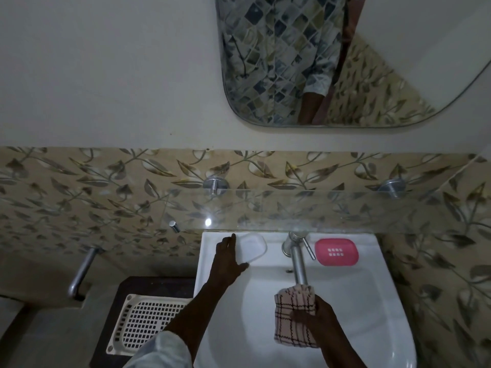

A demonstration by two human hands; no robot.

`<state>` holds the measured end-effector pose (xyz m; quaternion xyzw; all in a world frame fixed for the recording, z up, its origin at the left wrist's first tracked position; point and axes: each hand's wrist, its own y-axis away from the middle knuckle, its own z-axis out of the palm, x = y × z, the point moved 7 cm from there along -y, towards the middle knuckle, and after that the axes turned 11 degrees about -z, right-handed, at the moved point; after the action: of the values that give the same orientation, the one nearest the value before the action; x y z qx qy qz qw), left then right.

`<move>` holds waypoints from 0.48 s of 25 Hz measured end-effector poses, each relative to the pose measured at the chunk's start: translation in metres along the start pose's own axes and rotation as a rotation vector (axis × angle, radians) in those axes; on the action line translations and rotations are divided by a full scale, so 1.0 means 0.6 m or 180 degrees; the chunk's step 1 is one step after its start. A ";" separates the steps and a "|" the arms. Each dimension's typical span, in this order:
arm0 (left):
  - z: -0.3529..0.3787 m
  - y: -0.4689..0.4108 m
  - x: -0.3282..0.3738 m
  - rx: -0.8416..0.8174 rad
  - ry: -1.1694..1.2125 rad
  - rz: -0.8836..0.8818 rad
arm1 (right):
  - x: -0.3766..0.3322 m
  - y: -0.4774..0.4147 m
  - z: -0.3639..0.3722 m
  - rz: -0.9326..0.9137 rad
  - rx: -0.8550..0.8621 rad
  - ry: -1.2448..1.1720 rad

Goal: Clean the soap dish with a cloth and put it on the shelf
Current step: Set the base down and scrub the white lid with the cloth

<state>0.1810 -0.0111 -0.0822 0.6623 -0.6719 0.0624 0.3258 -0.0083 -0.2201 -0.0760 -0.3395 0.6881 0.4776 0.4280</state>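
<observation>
From the head view, the left hand point(229, 257) reached to the far left corner of the white sink point(372, 314), its fingers spread and curved around the left side of a white soap dish point(252, 247) that sat on the basin's back ledge, thumb low at the near corner and the other fingers at the far edge. It looked like the hand was closing for a pick-up, though whether the dish was already lifted off the ledge could not be told. The right hand point(316, 313) was held over the bowl, near and just below the spout of the chrome tap point(297, 261), bunched tightly around a checked cloth point(292, 317) with most of it hanging loose below the fist. Holding it there made sense: the cloth was ready at the middle of the basin, so the dish could be brought to it and any drips would fall into the bowl. A pink soap dish point(337, 251) lay on the ledge to the right of the tap, untouched and well apart from both hands (probably not the one in hand for now). The glass shelf point(345, 208) ran along the tiled wall just above the far edge of the sink on two metal pegs, bare and close by, a short lift from the ledge. To the left of the basin, lower down, a white perforated tray point(144, 322) rested on a dark surface. The wiping seemed not yet begun.
</observation>
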 end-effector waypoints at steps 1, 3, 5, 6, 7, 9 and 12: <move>0.000 0.001 -0.002 -0.0014 0.0052 -0.0010 | 0.002 0.002 -0.003 0.0008 0.0003 -0.0014; 0.007 0.022 -0.011 -0.0109 0.0302 -0.0031 | 0.003 0.006 -0.006 0.0018 0.0019 -0.0095; 0.019 0.063 -0.017 -0.0179 0.0652 0.0037 | -0.001 0.010 -0.006 -0.0019 0.0045 -0.0167; 0.022 0.084 -0.016 -0.0168 0.0814 0.0091 | -0.004 0.011 -0.007 -0.0036 0.0060 -0.0205; 0.021 0.098 -0.012 -0.0115 0.0929 0.0153 | -0.009 0.013 -0.009 -0.0049 0.0077 -0.0250; 0.004 0.104 0.002 0.0046 0.1051 0.0231 | -0.013 0.016 -0.014 -0.0057 0.0114 -0.0321; -0.041 0.111 0.010 0.0300 0.1287 0.0231 | -0.014 0.020 -0.023 -0.0048 0.0149 -0.0418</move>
<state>0.1281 0.0040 -0.0368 0.6261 -0.6125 0.2371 0.4202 -0.0188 -0.2289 -0.0613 -0.3026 0.6669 0.4793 0.4836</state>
